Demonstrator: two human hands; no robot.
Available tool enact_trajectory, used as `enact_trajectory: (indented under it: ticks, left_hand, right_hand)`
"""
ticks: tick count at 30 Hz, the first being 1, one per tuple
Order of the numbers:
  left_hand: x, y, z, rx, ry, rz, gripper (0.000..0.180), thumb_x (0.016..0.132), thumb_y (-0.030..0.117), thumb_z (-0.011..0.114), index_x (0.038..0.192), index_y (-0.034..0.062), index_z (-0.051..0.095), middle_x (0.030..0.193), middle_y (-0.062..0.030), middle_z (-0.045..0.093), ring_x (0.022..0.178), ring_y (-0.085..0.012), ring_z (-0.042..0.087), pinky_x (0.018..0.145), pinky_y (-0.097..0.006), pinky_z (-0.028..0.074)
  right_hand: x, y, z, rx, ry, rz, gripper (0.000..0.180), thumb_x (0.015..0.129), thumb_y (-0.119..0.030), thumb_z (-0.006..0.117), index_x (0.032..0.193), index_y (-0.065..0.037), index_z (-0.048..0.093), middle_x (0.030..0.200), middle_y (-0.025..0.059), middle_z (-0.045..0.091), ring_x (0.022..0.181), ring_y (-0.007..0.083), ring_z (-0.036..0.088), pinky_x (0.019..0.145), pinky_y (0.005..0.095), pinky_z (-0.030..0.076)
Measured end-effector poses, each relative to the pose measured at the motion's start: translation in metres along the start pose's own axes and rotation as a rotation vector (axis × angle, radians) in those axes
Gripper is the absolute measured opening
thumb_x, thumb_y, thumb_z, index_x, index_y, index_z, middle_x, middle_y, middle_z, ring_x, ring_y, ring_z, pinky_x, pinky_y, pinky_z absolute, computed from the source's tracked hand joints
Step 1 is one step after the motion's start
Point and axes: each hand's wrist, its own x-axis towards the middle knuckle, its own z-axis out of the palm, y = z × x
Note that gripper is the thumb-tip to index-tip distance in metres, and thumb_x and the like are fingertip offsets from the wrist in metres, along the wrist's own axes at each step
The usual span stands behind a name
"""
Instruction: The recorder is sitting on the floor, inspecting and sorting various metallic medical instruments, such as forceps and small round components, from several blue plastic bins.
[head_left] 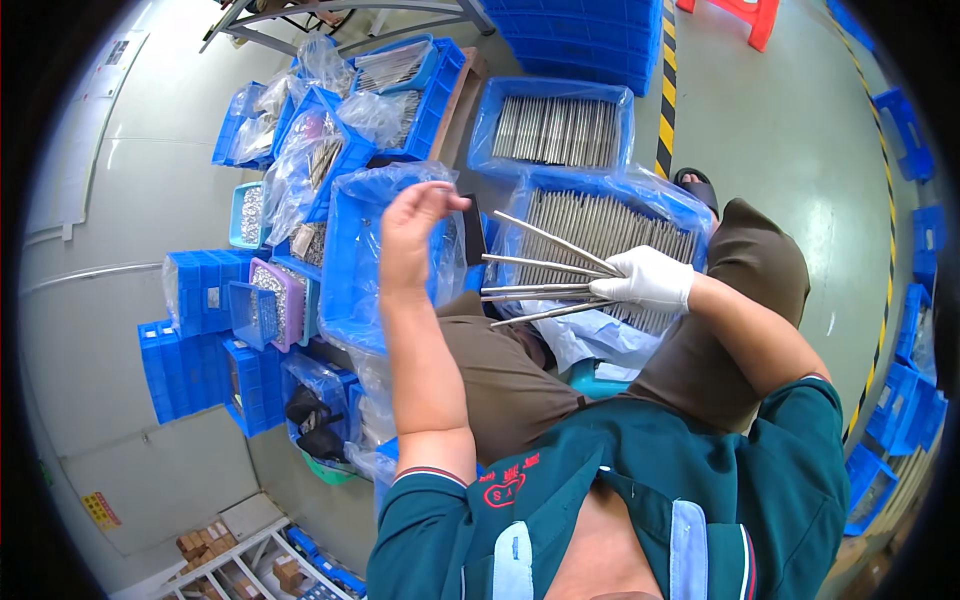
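Observation:
My right hand point(648, 278), in a white glove, grips a fan of several long thin metal rods point(545, 272) that point left. My bare left hand point(410, 232) is raised in front of me, fingers loosely curled and holding nothing, just left of the rod tips. Under the rods stands a blue crate point(606, 205) lined with clear plastic and packed with more metal rods. In front of my left hand is a blue plastic-lined bin point(350, 300), which looks empty. My knees in brown trousers sit below both hands.
A second blue crate of rods point(556, 128) stands farther off. Left of it are several blue bins with bagged metal parts point(320, 150), small trays point(262, 290) and stacked blue crates point(190, 350). A yellow-black floor stripe point(665, 100) runs at the upper right.

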Motion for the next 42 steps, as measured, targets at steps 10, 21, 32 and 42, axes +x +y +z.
enact_trajectory:
  ticks: [10,21,32,42]
  left_hand:
    - [0.005,-0.043,-0.011,-0.589,0.189,-0.226,0.025,0.092,0.029,0.055,0.097,0.0045,0.059,0.087,-0.0116,0.067,0.083,-0.0203,0.064,0.072,-0.029,0.046]
    - [-0.008,-0.017,-0.03,-0.781,0.223,-0.204,0.032,0.092,0.032,0.054,0.103,0.0022,0.056,0.088,-0.0099,0.064,0.088,-0.0214,0.061,0.075,-0.03,0.045]
    - [0.001,-0.015,-0.057,-0.854,0.329,-0.249,0.041,0.093,0.037,0.049,0.109,-0.0001,0.05,0.084,-0.0128,0.057,0.089,-0.029,0.055,0.078,-0.037,0.044]
    - [0.006,-0.021,-0.081,-0.922,0.445,-0.344,0.05,0.087,0.043,0.057,0.107,-0.0022,0.051,0.081,-0.0182,0.059,0.086,-0.0325,0.056,0.082,-0.044,0.042]
  right_hand:
    - [0.031,0.037,0.008,1.382,-0.189,0.096,0.021,0.09,-0.021,0.057,0.1,-0.004,0.051,0.068,-0.0006,0.051,0.051,0.0066,0.045,0.043,0.0208,0.034]
    - [0.183,0.083,-0.044,1.412,0.034,0.447,0.015,0.089,-0.004,0.051,0.1,0.006,0.052,0.083,0.0131,0.06,0.072,0.0233,0.062,0.069,0.0348,0.054]
    - [0.423,0.189,-0.071,1.553,0.106,0.583,0.018,0.092,-0.007,0.049,0.101,0.007,0.055,0.093,0.0157,0.062,0.086,0.0265,0.063,0.081,0.0357,0.053]
    - [0.539,0.2,-0.046,1.6,0.383,0.437,0.021,0.093,-0.008,0.046,0.108,0.006,0.051,0.099,0.0173,0.061,0.096,0.0312,0.061,0.086,0.0437,0.053]
